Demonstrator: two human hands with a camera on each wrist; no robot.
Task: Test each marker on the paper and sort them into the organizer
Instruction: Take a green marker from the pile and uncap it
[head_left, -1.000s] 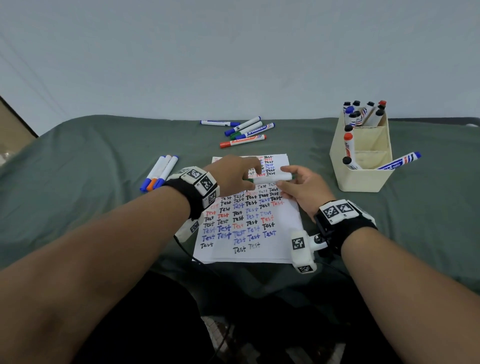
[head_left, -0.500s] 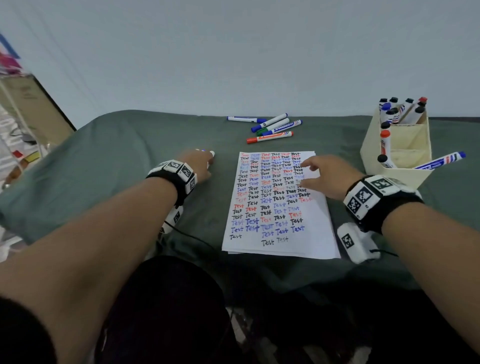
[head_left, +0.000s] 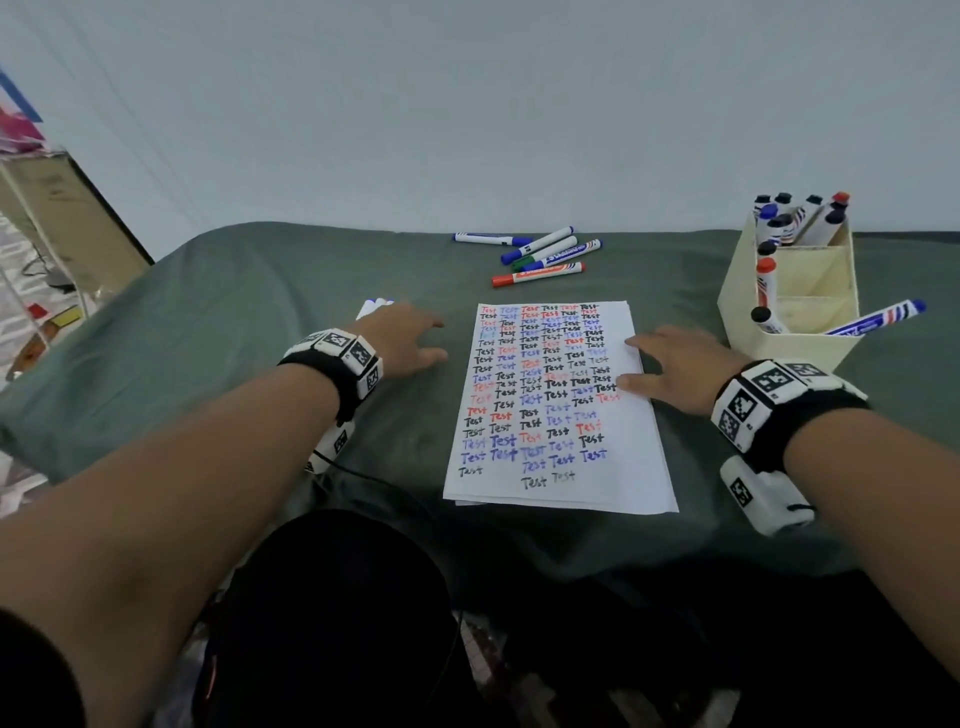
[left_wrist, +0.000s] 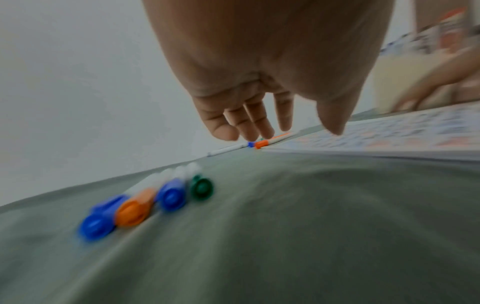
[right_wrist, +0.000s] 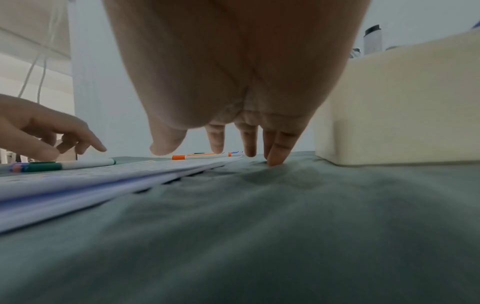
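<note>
From the head cam the left hand (head_left: 402, 340) mostly covers the markers (head_left: 375, 306) left of the paper (head_left: 558, 410), so only white ends poke out. The left wrist cam shows four caps there: blue, orange, blue and green (left_wrist: 201, 187). That hand is loose-fingered, holding nothing. The right hand (head_left: 675, 371) is flat and empty, and only its wrist cam shows a fingertip (right_wrist: 275, 159) pressing the cloth (right_wrist: 285, 226) beside the paper. The organizer (head_left: 795, 332) sits just right of it.
</note>
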